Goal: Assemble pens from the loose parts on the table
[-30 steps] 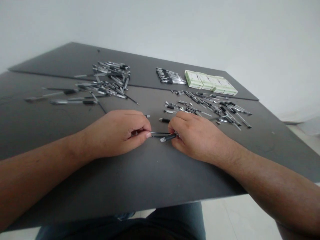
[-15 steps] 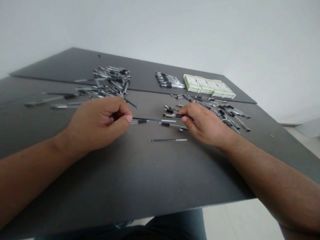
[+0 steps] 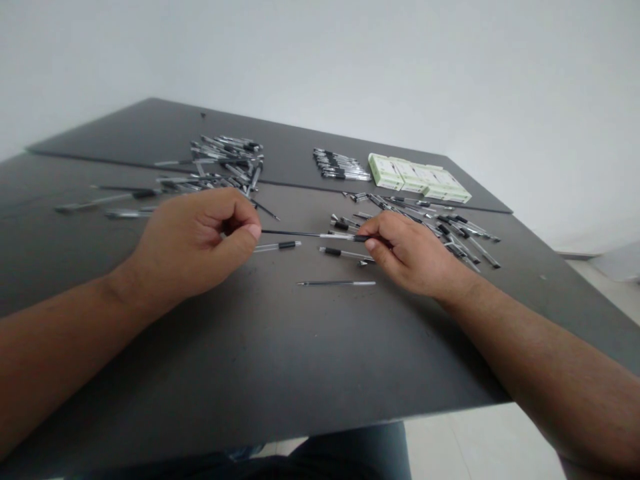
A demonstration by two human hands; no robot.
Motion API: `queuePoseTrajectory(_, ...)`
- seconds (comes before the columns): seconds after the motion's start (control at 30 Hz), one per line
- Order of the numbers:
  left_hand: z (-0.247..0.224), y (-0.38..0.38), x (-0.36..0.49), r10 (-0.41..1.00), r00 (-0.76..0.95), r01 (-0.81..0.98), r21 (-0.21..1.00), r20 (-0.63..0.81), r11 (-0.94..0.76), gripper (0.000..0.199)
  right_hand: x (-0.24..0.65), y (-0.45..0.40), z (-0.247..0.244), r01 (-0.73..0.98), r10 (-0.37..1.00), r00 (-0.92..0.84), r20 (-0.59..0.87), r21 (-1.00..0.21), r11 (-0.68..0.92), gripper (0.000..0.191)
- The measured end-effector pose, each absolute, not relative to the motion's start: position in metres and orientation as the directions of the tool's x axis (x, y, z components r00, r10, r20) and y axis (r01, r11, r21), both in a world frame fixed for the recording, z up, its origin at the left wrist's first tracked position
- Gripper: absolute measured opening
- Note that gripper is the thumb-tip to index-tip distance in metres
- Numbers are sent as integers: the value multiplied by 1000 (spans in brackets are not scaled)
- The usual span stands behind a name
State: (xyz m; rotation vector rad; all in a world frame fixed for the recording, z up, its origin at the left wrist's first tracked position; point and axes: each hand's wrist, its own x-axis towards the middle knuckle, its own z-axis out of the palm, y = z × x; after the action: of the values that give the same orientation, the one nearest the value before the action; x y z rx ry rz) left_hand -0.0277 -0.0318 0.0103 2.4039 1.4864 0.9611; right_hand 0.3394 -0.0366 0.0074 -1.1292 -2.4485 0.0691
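My left hand (image 3: pixel 197 243) pinches a thin black pen refill (image 3: pixel 291 233) between thumb and forefinger. The refill points right, its clear tail end meeting the pen barrel (image 3: pixel 361 238) in my right hand (image 3: pixel 407 253). Thumb and fingers of that hand close on the barrel's black grip; most of the barrel is hidden by them. Whether the refill's end sits inside the barrel or only against it, I cannot tell. Below lies a loose refill (image 3: pixel 336 283) on the table. A barrel with a black grip (image 3: pixel 345 253) rests just left of my right hand.
A heap of pen parts (image 3: pixel 227 160) lies at the back left. Behind my right hand spread more barrels and small tips (image 3: pixel 460 233). A row of pens (image 3: pixel 343 165) lies beside pale green boxes (image 3: pixel 420 179) at the back of the grey table (image 3: pixel 280 353).
The refill and the barrel were apart, with the barrel a little higher; now their ends are in line and meet. Both hands keep their grip. The view has shifted slightly.
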Motion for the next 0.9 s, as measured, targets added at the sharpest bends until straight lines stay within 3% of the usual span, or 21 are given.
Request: queuePoseTrajectory(0.9,8,-30,-29,834,329,742,425,444,-518,31,338,-37,9,705,744,-561,363,-262,659,20)
